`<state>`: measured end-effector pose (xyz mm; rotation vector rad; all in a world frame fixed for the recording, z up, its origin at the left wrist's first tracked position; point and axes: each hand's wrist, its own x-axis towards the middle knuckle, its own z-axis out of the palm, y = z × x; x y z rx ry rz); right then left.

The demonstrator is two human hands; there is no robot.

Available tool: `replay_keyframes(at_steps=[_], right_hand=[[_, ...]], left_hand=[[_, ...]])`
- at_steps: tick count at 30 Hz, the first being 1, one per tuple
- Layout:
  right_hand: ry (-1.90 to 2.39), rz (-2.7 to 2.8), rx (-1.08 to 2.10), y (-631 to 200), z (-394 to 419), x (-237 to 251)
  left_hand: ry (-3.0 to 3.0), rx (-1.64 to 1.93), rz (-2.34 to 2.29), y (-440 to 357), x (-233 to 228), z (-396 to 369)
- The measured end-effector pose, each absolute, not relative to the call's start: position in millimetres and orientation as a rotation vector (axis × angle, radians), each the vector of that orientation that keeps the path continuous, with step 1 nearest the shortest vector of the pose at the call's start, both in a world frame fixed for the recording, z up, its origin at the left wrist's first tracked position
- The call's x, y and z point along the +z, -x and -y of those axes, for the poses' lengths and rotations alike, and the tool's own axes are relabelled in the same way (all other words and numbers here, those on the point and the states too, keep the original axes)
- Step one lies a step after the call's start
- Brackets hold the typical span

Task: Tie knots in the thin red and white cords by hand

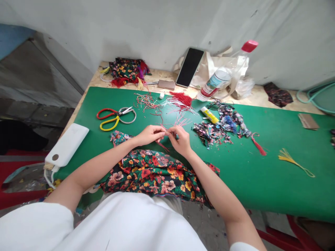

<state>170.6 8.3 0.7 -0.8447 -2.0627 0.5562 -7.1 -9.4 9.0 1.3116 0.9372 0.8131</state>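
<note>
My left hand (149,135) is closed in a pinch on thin red cords (162,145), whose loose ends hang below the fingers. Fingertip to fingertip with it, my right hand (180,140) pinches at the same cords; the exact spot is hidden by the fingers. Just beneath both hands, a floral cloth (154,170) lies bunched along the table's front edge. Beyond the fingers lie pink-red strands (181,120), a bundle of red and white threads (181,100) and tangled reddish cord pieces (148,101).
Scissors (115,118) with red and yellow handles and a white power bank (67,144) are on the left. Fabric scraps (211,134), a yellow tube (209,115) and a yellow tassel (294,161) lie right. A phone (190,67) and bottle (214,83) stand along the back.
</note>
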Motion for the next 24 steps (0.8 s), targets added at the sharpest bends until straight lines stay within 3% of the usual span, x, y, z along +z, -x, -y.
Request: replay_keyframes(at_steps=[24], right_hand=[[0.787,2.169,0.67,-168.5,-7.5,5.7]], left_hand=[[-1.16,0.962,-0.901,8.8,7.2,8.8]])
